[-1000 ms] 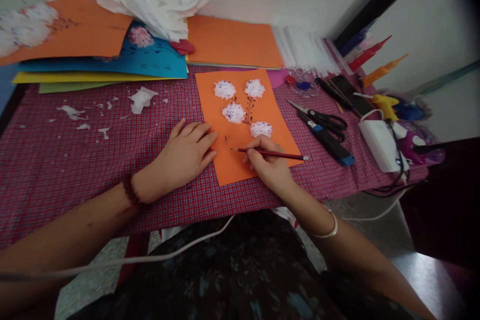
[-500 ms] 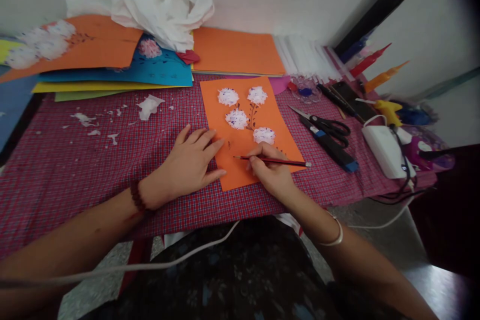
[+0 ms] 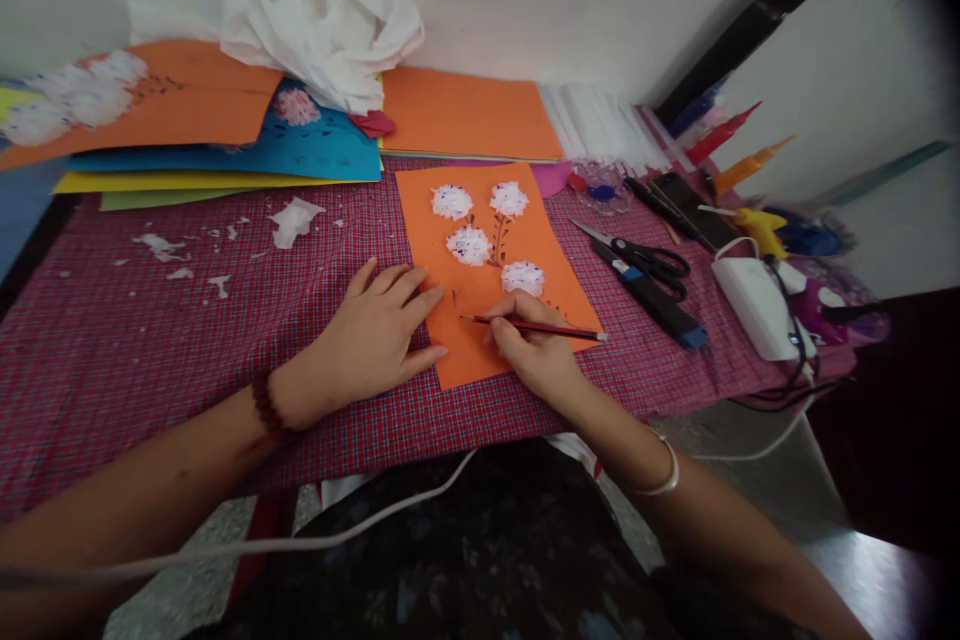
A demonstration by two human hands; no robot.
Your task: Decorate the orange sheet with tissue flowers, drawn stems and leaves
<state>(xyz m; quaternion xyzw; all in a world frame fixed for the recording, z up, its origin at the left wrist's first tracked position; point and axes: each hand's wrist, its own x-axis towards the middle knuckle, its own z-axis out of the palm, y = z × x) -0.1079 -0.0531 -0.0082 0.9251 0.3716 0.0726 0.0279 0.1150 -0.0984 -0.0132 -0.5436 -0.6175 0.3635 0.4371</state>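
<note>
An orange paper sheet [image 3: 472,360] lies on the checked tablecloth, decorated with several fluffy white paper flowers [image 3: 469,246] flecked with purple, plus dark drawn stems and leaves. My right hand [image 3: 538,348] grips a dark red pencil [image 3: 566,329], its tip pointing left at the lower part of the sheet; whether the tip touches cannot be made out. On the sheet's left edge my left hand [image 3: 379,330] rests flat with fingers spread. A small dark mark shows on the paper between the two hands.
Scissors [image 3: 649,258] and a blue-black cutter [image 3: 660,305] lie right of the sheet. Beyond them are a phone [image 3: 690,210], a yellow glue gun [image 3: 761,225] and a white corded device [image 3: 761,305]. Coloured papers [image 3: 225,170], crumpled white tissue [image 3: 322,20] and torn scraps [image 3: 296,222] lie left and behind.
The whole view has shifted slightly, with the table scene appearing a little lower and more to the left. Both hands keep nearly the same pose over the sheet.
</note>
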